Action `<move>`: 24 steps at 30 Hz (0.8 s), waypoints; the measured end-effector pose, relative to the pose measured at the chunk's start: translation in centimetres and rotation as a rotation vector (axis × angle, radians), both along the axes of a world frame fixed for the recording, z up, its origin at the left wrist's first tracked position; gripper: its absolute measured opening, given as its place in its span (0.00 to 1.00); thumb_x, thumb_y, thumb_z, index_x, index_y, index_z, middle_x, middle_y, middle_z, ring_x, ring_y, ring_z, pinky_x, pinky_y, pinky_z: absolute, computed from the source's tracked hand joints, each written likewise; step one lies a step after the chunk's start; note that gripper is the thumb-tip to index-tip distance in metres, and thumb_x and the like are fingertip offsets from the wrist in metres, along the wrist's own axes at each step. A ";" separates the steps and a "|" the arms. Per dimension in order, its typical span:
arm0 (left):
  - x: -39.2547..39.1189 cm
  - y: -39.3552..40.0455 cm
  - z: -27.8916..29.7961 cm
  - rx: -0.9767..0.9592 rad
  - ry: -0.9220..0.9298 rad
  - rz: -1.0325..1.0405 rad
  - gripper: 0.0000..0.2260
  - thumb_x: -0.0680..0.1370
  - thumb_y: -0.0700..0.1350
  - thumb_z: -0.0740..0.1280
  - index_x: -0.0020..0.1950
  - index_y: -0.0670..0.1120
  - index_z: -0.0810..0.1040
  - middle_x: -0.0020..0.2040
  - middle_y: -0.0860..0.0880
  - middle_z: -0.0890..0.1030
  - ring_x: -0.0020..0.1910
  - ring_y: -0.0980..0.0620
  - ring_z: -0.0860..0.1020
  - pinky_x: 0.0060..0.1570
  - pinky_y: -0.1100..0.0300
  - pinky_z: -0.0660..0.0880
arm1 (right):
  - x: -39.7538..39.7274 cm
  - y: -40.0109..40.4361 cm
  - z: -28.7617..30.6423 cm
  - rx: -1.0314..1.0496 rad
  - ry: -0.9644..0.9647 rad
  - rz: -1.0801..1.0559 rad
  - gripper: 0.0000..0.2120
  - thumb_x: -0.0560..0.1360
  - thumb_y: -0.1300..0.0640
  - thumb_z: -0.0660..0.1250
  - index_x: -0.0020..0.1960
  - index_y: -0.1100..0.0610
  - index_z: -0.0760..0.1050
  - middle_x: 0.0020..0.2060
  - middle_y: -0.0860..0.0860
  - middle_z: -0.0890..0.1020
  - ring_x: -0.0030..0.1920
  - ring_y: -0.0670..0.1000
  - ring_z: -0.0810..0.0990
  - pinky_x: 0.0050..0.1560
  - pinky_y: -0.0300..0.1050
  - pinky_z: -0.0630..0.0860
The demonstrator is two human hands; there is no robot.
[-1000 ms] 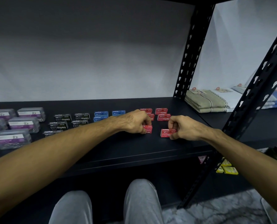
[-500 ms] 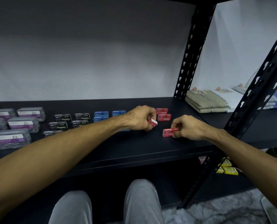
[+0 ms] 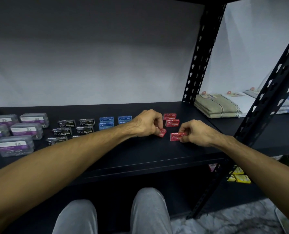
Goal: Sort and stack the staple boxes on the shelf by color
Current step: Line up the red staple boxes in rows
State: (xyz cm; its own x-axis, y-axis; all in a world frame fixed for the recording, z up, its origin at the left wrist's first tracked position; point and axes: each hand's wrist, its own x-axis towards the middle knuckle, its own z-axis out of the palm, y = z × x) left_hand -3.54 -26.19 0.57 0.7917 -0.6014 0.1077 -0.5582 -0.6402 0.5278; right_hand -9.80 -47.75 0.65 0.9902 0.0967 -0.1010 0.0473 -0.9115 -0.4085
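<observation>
Red staple boxes are the action here. The left hand (image 3: 148, 123) has its fingers pinched around a tilted red box (image 3: 162, 132), lifted a bit off the black shelf (image 3: 140, 154). The right hand (image 3: 197, 133) grips a second red box (image 3: 176, 136) lying flat, just beside the first. Two more red boxes (image 3: 171, 119) sit stacked behind them, toward the back right. Blue boxes (image 3: 114, 122) and black boxes (image 3: 73, 128) line up further left. Plenty of bare shelf between the hands and the front edge.
</observation>
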 end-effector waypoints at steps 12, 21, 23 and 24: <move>0.7 -0.1 -1.4 0.040 -0.004 -0.010 0.12 0.73 0.41 0.75 0.55 0.48 0.81 0.46 0.53 0.80 0.39 0.61 0.77 0.38 0.70 0.73 | 1.4 -1.0 -1.0 0.004 -0.067 -0.006 0.03 0.73 0.55 0.74 0.44 0.50 0.80 0.38 0.47 0.83 0.39 0.46 0.81 0.38 0.39 0.73; 1.2 -0.9 -1.6 0.032 -0.007 0.000 0.13 0.73 0.40 0.75 0.56 0.48 0.80 0.46 0.54 0.78 0.41 0.60 0.77 0.40 0.70 0.73 | 2.8 -1.2 -1.2 0.018 -0.059 0.003 0.04 0.74 0.55 0.73 0.49 0.50 0.82 0.43 0.44 0.83 0.43 0.43 0.80 0.42 0.37 0.73; 1.2 -0.9 -1.7 0.027 -0.004 0.002 0.13 0.73 0.40 0.74 0.56 0.48 0.80 0.46 0.54 0.78 0.40 0.60 0.76 0.40 0.69 0.73 | 2.9 -1.3 -1.3 0.022 -0.057 0.004 0.05 0.74 0.54 0.73 0.50 0.49 0.82 0.44 0.43 0.82 0.44 0.41 0.80 0.44 0.37 0.72; 1.2 -0.9 -1.8 0.025 -0.007 0.000 0.13 0.73 0.40 0.74 0.56 0.47 0.80 0.46 0.54 0.78 0.41 0.60 0.76 0.41 0.69 0.73 | 3.0 -1.3 -1.3 0.022 -0.056 0.004 0.06 0.75 0.54 0.73 0.51 0.50 0.81 0.45 0.43 0.82 0.45 0.41 0.79 0.45 0.37 0.72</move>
State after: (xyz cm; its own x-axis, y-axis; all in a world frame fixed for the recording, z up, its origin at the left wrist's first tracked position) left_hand -2.34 -27.05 -1.25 0.7909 -0.6039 0.0984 -0.5620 -0.6534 0.5072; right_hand -6.78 -49.06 -0.65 0.9938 0.1027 -0.0434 0.0747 -0.9021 -0.4250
